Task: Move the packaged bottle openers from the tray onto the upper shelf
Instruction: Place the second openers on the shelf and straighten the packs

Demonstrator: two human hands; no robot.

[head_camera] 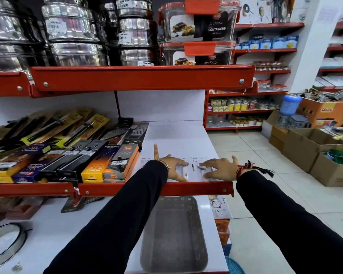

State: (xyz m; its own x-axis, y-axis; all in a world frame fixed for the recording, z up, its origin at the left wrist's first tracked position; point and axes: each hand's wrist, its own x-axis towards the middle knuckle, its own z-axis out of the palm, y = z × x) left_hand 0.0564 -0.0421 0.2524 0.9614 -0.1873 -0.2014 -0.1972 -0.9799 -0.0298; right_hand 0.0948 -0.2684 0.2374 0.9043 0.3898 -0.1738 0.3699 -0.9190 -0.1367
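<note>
Two packaged bottle openers lie side by side on white cards at the front right of the upper shelf (176, 137), just behind its red lip. My left hand (171, 167) lies flat on the left package (186, 173), fingers spread and index finger pointing toward the back. Spread the same way, my right hand (220, 169) rests on the right package (202, 167), fingertips on the opener's metal head. Neither hand is closed around a package. The grey tray (198, 220) sits on the lower shelf below my arms and holds nothing.
Boxed lighters (115, 165) and carded kitchen tools fill the upper shelf left of the packages. Steel tins (71, 30) and plastic containers (198, 22) stand on the shelf above. Cardboard boxes (305, 147) line the tiled aisle on the right. A steel ring (6, 246) lies at the lower left.
</note>
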